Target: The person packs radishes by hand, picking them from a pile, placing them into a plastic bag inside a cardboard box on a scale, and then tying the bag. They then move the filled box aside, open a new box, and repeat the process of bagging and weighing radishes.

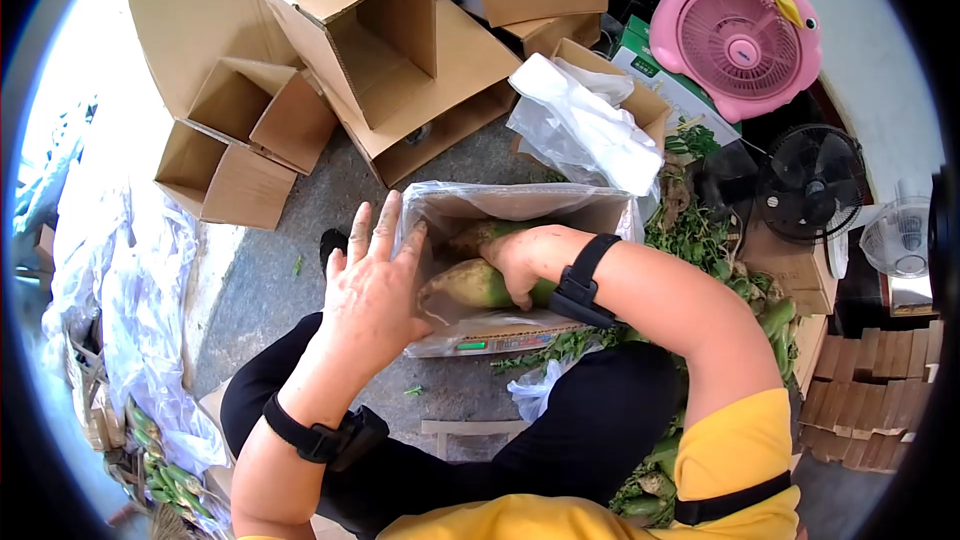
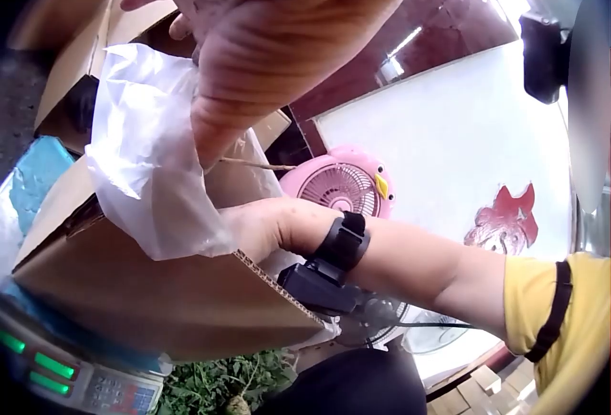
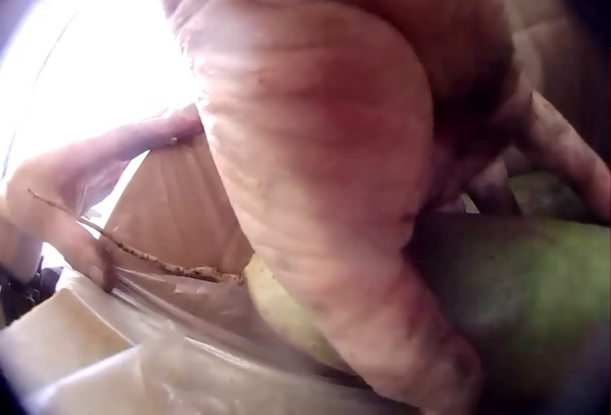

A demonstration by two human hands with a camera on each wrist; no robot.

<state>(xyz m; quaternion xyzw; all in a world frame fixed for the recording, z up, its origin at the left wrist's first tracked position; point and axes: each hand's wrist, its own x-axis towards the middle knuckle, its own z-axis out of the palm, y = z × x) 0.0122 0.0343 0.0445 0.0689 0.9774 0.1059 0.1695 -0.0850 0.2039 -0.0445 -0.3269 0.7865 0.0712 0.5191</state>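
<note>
A cardboard box (image 1: 470, 342) lined with clear plastic (image 2: 143, 167) stands in front of the person, holding big green radishes (image 1: 470, 285). Inside it, the right hand (image 1: 530, 258) reaches over a radish, its thumb and fingers spread around the sides and gripping it. In the right wrist view, this green radish (image 3: 535, 281) lies under the palm, and a thin root trails from a paler tip. The left hand (image 1: 370, 290) rests at the box's left edge, fingers extended and spread, against the plastic liner.
The box sits on a scale (image 2: 86, 386) with green lit digits. Empty cardboard boxes (image 1: 370, 40) stand ahead, beside a carton topped with white plastic (image 1: 590, 120). Leafy greens (image 1: 700, 230) are heaped at right, near a pink fan (image 1: 740, 40) and a black fan (image 1: 815, 185).
</note>
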